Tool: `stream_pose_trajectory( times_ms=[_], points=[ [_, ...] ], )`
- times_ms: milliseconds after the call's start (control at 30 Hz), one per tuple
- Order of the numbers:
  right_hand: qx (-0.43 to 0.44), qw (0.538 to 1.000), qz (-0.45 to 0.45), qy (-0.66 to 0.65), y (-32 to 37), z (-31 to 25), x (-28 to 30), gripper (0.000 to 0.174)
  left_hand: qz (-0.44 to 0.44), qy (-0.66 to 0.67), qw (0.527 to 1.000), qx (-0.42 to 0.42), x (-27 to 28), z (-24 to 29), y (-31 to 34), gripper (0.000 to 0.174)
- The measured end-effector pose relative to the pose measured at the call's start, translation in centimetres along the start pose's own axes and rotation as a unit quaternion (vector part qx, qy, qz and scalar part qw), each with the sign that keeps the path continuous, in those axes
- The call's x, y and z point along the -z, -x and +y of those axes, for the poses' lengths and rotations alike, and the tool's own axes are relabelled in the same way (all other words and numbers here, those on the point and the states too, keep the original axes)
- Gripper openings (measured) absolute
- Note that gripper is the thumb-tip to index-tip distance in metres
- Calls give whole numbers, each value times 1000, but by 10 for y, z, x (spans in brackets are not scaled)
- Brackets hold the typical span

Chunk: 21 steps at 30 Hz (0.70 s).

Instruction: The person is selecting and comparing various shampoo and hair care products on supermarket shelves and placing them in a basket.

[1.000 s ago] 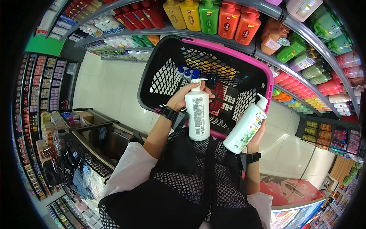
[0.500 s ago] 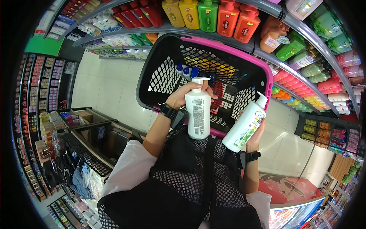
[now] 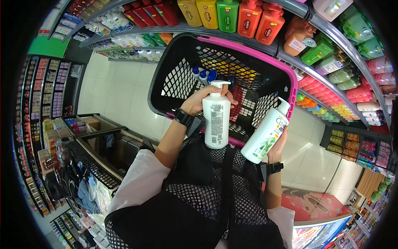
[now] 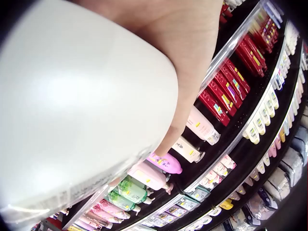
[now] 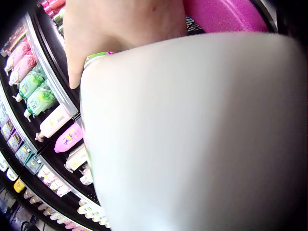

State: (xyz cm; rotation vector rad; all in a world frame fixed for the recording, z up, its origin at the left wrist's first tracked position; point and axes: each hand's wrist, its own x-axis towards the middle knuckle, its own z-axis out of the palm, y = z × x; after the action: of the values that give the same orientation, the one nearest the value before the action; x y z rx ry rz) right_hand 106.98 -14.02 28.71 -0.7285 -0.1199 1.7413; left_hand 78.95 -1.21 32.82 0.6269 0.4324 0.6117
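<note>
A white pump bottle [image 3: 216, 120], its printed back label facing the camera, stands upright in my left hand [image 3: 203, 99], which grips it around the neck. My right hand [image 3: 278, 145] holds a second white pump bottle [image 3: 265, 135] from its right side, tilted, with green leaves on its front label. Both bottles are over the near rim of a black basket with a pink rim [image 3: 248, 47]. In the left wrist view a white bottle [image 4: 86, 101] fills the left; in the right wrist view the other bottle [image 5: 192, 130] covers most of the picture.
Inside the basket lie several blue-capped bottles [image 3: 203, 74]. Shelves of coloured pump bottles [image 3: 228, 15] curve behind and right of the basket. A dark-framed cart or case [image 3: 112, 145] stands at left, and a red-topped display [image 3: 315, 205] at lower right. Tiled floor [image 3: 120, 89] shows between them.
Both bottles have risen slightly in the head view, and the right one has shifted a little left. Each hand keeps its hold.
</note>
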Motion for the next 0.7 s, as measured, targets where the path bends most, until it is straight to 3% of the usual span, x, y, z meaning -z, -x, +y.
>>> stream_pose_trajectory(
  times_ms=[700],
  points=[
    [-17, 1000, -21, -12, -5, -1, 6, 67, -2, 3, 1000, -16, 2, -2, -1, 25]
  ],
)
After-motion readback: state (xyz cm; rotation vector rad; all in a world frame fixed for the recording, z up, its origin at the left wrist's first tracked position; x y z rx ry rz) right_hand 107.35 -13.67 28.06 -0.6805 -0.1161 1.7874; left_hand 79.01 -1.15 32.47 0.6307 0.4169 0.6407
